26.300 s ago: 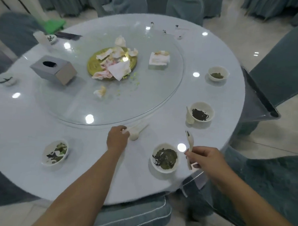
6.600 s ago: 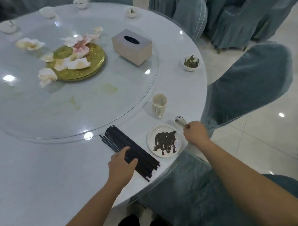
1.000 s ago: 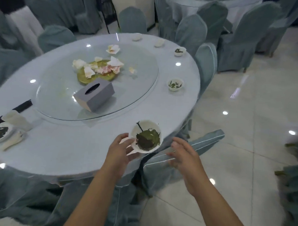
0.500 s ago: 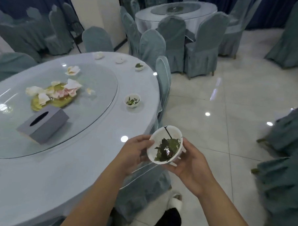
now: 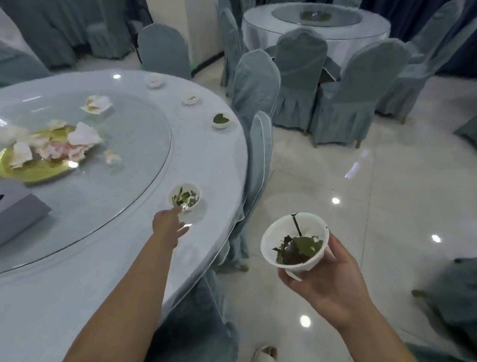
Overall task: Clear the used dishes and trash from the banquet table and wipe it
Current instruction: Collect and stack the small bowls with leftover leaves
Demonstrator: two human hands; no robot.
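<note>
So from my feed, the right hand point(image 5: 328, 280) is out over the tiled floor, off the edge of the banquet table point(image 5: 63, 296), with its fingers curled up around a white bowl point(image 5: 295, 240). There's a clump of wet green leaves point(image 5: 297, 249) in the bottom of it and a dark streak running down the inside wall. Something white sticks out under the bowl by the fingers; I can't tell what it is.

The left hand point(image 5: 168, 227) is stretched out over the table toward a second small bowl point(image 5: 184, 197) with leaf bits in it, sitting just outside the glass turntable point(image 5: 108, 197). Its fingertips are right at the near rim of that bowl. They're blurry, so I can't tell if they've got a grip on it or how far open the hand is.

Further along the table edge there's another bowl with green stuff point(image 5: 221, 120), then two more small white bowls point(image 5: 190, 97) past that. On the turntable sits a gold plate point(image 5: 27, 169) piled with crumpled tissues point(image 5: 69, 143), a few loose ones near it, and a grey tissue box point(image 5: 8, 220) at the left. Chairs in teal covers point(image 5: 256, 159) are tucked against the table.
</note>
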